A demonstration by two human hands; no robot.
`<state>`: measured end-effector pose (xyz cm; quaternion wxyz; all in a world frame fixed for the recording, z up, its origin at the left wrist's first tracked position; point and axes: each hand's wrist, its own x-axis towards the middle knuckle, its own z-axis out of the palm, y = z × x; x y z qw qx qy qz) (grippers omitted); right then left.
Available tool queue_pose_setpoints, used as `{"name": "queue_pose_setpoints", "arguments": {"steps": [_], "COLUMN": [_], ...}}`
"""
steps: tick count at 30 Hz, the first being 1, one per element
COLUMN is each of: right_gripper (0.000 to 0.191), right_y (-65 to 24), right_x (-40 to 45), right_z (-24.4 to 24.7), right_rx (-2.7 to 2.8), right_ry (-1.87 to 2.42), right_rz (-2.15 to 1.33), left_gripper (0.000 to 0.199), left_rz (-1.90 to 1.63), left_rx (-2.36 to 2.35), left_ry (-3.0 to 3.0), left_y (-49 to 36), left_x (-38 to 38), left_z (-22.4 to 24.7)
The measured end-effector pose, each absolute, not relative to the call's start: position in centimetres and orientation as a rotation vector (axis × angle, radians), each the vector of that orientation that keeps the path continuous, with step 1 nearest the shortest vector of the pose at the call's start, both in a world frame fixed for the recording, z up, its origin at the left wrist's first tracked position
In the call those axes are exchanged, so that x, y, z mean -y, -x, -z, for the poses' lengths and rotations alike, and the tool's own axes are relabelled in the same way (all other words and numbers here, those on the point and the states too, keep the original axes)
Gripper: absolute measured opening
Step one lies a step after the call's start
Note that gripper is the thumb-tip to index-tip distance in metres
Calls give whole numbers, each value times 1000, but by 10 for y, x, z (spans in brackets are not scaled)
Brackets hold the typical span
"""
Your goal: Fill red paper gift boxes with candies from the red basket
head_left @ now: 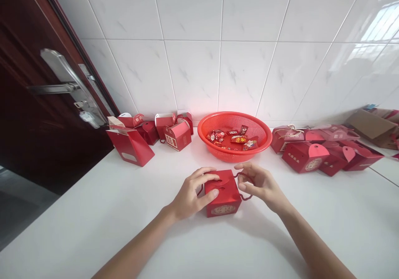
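A small red gift box (225, 196) with a gold round print on its front sits on the white table in front of me, its top flaps folded over. My left hand (196, 191) rests on the box's left side and top, fingers spread. A dark red cord (247, 198) loops out from the box's right side, and a bit of cord shows at the left under my hand. At the right, my right hand (257, 185) has its fingers curled at the cord, thumb and fingers closed around part of the loop.
Behind the box stands a red plastic basket (233, 156) with wrapped sweets (239, 139). Several red boxes (178, 135) stand at the back left, and more red boxes (304, 158) at the right. A cardboard box (366, 125) is at far right; a door (28, 62) is at left.
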<state>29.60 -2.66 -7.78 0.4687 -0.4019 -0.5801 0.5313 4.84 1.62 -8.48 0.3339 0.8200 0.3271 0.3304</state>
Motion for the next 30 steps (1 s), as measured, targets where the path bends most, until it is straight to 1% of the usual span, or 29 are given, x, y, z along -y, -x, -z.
{"name": "queue_pose_setpoints", "arguments": {"steps": [5, 8, 18, 23, 26, 30], "right_gripper": [32, 27, 25, 23, 22, 20], "right_y": [-286, -285, -282, -282, -282, -282], "right_x": [27, 26, 27, 28, 29, 30], "right_z": [86, 91, 91, 92, 91, 89], "right_rx": [1530, 1544, 1404, 1458, 1480, 1509], "right_ry": [964, 979, 959, 996, 1015, 1035], "right_rz": [-1168, -1134, -1162, -1069, -1015, -955], "left_gripper": [36, 37, 36, 38, 33, 29], "left_rz": [-838, -837, -846, -916, -990, -827], "left_rx": [-807, -788, -801, -819, -941, -1053], "left_ry": [-2143, -2140, -2115, -2099, -2014, -1867], "left_y": [-50, -50, -50, -46, -42, -36], "left_x": [-15, -14, -17, -18, -22, -30], "left_z": [91, 92, 89, 83, 76, 73]}}
